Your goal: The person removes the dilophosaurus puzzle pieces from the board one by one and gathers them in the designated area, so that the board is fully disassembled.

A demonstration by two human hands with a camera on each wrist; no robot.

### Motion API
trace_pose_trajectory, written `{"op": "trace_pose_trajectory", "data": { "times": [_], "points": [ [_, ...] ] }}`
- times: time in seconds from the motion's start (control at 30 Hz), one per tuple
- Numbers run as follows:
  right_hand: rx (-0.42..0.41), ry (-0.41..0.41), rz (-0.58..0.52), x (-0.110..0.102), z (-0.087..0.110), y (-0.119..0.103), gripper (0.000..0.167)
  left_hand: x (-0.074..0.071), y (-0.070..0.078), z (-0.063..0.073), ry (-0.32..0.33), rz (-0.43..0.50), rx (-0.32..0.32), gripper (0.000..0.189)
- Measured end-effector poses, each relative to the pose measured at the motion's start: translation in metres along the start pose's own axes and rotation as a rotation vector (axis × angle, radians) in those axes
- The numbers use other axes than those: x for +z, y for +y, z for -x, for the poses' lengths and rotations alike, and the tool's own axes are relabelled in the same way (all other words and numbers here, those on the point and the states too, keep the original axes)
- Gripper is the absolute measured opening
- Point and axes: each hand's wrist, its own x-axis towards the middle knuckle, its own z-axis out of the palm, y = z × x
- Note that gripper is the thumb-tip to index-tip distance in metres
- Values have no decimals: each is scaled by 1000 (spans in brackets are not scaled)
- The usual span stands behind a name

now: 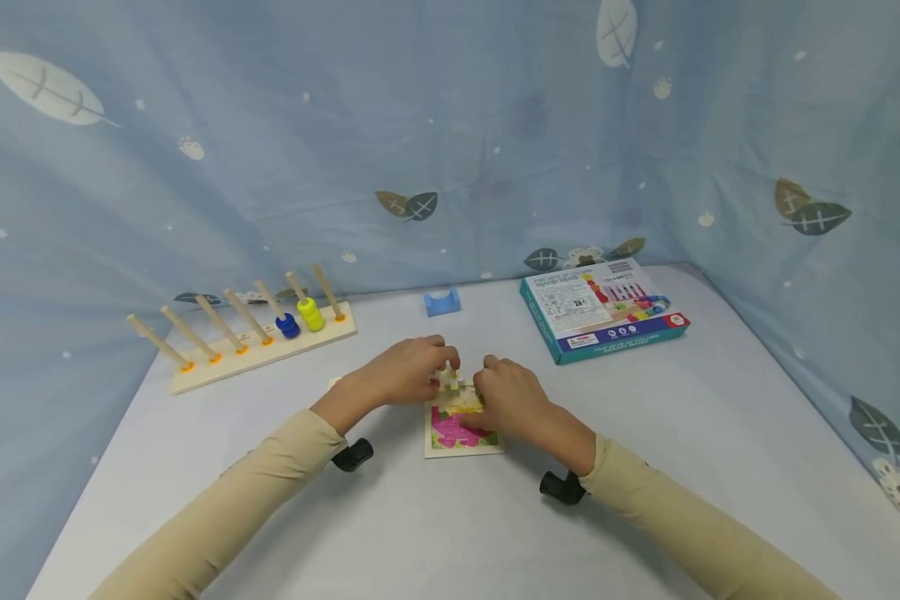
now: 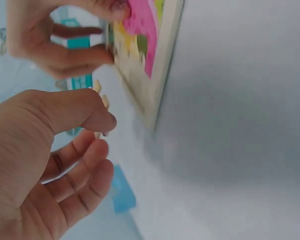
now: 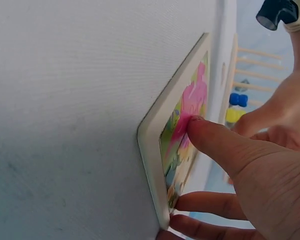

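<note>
A framed jigsaw puzzle point(image 1: 465, 452) with a pink and green picture lies on the table, its pale rim showing along the near edge. My left hand point(image 1: 401, 372) is over its far left part and pinches a small puzzle piece point(image 2: 105, 102) between thumb and fingertips. Most of that piece is hidden by the fingers. On the puzzle's right side, my right hand point(image 1: 516, 402) holds the frame. Its thumb point(image 3: 202, 131) presses on the pink part of the picture, while its fingers point(image 3: 210, 205) reach the frame's edge.
Back left stands a wooden peg board point(image 1: 262, 357), with blue beads point(image 1: 288, 326) and yellow beads point(image 1: 311, 314) on two pegs. A small blue curved block point(image 1: 442, 303) lies behind the puzzle. At back right is a flat toy box point(image 1: 603, 308), before the blue curtain point(image 1: 480, 142).
</note>
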Motion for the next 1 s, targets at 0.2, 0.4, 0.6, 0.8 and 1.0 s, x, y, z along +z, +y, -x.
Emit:
{"op": "trace_pose_trajectory", "data": {
  "times": [0.2, 0.4, 0.6, 0.8, 1.0],
  "points": [
    [5, 7, 6, 1, 3, 1, 47, -16, -17, 19, 54, 13, -33, 33],
    [-4, 25, -4, 2, 5, 0, 47, -25, -32, 39, 39, 56, -90, 32],
    [-13, 39, -1, 4, 6, 0, 49, -22, -50, 57, 21, 61, -151, 31],
    [-16, 46, 0, 5, 5, 1, 50, -16, -64, 68, 10, 55, -188, 31],
    [-20, 50, 18, 5, 4, 2, 50, -10, -71, 69, 21, 18, -161, 31]
  ]
}}
